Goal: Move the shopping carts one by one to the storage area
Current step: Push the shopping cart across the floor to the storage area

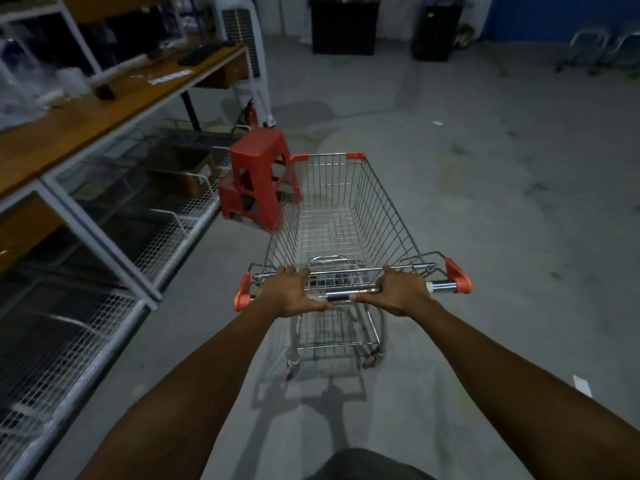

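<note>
A silver wire shopping cart [346, 216] with red corner caps stands on the concrete floor straight ahead, its basket holding nothing. My left hand [294, 292] grips the left part of the cart's handle bar [349, 294], fingers curled over it. My right hand [401, 292] grips the same bar further right. Red end caps close both ends of the handle. The cart's rear wheels show below my hands.
Red plastic stools [258, 178] stand stacked just left of the cart's front. A long shelf unit [104, 209] with a wooden top and white mesh racks runs along the left. Black bins [343, 26] stand at the far wall. Metal frames [595, 46] are at the far right.
</note>
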Demonstrator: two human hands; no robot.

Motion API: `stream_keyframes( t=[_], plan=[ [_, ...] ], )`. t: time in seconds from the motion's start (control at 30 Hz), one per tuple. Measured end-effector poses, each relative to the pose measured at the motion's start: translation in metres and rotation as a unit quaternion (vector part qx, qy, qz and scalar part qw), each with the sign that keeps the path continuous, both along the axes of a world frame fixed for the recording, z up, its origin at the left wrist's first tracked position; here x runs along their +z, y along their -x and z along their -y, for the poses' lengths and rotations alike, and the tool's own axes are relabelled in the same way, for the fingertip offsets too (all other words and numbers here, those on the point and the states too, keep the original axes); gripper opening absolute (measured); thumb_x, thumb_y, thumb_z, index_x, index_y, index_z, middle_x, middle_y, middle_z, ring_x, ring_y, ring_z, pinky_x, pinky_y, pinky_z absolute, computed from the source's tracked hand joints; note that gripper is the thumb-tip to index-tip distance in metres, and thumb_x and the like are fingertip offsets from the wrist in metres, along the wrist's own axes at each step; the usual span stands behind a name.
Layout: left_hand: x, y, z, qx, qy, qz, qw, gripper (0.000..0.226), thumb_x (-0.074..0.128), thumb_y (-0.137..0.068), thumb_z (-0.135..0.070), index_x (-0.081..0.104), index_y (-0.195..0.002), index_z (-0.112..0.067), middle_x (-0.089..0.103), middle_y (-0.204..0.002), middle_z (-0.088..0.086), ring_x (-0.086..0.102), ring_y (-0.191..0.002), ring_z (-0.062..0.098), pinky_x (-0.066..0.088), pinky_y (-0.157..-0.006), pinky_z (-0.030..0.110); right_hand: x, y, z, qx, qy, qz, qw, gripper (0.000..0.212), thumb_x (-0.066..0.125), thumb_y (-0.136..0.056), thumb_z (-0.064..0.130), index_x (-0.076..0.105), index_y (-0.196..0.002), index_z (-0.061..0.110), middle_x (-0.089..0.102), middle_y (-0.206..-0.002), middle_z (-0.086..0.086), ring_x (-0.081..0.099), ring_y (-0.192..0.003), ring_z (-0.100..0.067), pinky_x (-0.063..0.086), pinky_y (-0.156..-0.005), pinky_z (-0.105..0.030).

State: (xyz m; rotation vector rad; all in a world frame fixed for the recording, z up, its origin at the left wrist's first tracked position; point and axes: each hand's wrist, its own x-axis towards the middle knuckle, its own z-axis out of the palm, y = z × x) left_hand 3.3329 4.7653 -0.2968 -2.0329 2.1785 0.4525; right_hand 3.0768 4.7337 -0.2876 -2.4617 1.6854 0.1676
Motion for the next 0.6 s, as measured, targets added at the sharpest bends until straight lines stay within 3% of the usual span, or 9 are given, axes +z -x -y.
stream_keyframes(
  t=[0.1,0.2,0.27,0.4,0.6],
  plan=[
    [0.000,0.014,0.026,-0.013,0.004,-0.002,1.000,0.108,0.052,-0.070,-0.089,0.029,-0.153,-0.024,0.041,-0.149,0.015,0.035,-0.138,0.034,0.038,-0.108,0.048,0.004,0.016,0.014,-0.018,-0.002,0.011,1.000,0.118,0.007,-0.045,0.108,0.072,-0.088,0.020,0.066,-0.119,-0.008,0.065,-0.095,-0.026,0.044,-0.073,-0.034],
    [-0.001,0.028,0.050,-0.029,0.003,-0.009,1.000,0.107,0.053,-0.070,-0.088,0.031,-0.153,-0.025,0.042,-0.148,0.015,0.036,-0.137,0.034,0.038,-0.108,0.048,0.011,0.031,0.025,-0.034,-0.008,0.029,0.999,0.112,0.012,-0.050,0.106,0.072,-0.094,0.022,0.068,-0.114,-0.008,0.064,-0.099,-0.027,0.044,-0.077,-0.035],
    [0.000,0.039,0.064,-0.038,0.008,-0.012,0.999,0.108,0.053,-0.068,-0.090,0.031,-0.153,-0.027,0.043,-0.147,0.014,0.036,-0.136,0.032,0.039,-0.107,0.048,0.014,0.042,0.033,-0.048,-0.010,0.033,0.998,0.115,0.013,-0.052,0.107,0.073,-0.101,0.022,0.067,-0.118,-0.007,0.064,-0.104,-0.029,0.046,-0.084,-0.038],
    [0.000,0.061,0.095,-0.063,0.011,-0.008,0.998,0.107,0.054,-0.069,-0.089,0.030,-0.153,-0.028,0.044,-0.147,0.012,0.038,-0.136,0.032,0.039,-0.105,0.048,0.017,0.062,0.051,-0.080,-0.020,0.013,0.997,0.089,0.038,-0.069,0.094,0.070,-0.110,0.022,0.063,-0.124,-0.006,0.061,-0.111,-0.029,0.045,-0.088,-0.039],
    [-0.002,0.093,0.151,-0.100,0.008,-0.002,0.995,0.112,0.049,-0.067,-0.093,0.028,-0.154,-0.026,0.041,-0.149,0.013,0.036,-0.137,0.032,0.038,-0.109,0.050,0.020,0.091,0.087,-0.119,-0.038,0.009,0.992,0.102,0.029,-0.060,0.097,0.069,-0.116,0.022,0.054,-0.144,-0.007,0.058,-0.119,-0.032,0.045,-0.094,-0.041]
  ],
)
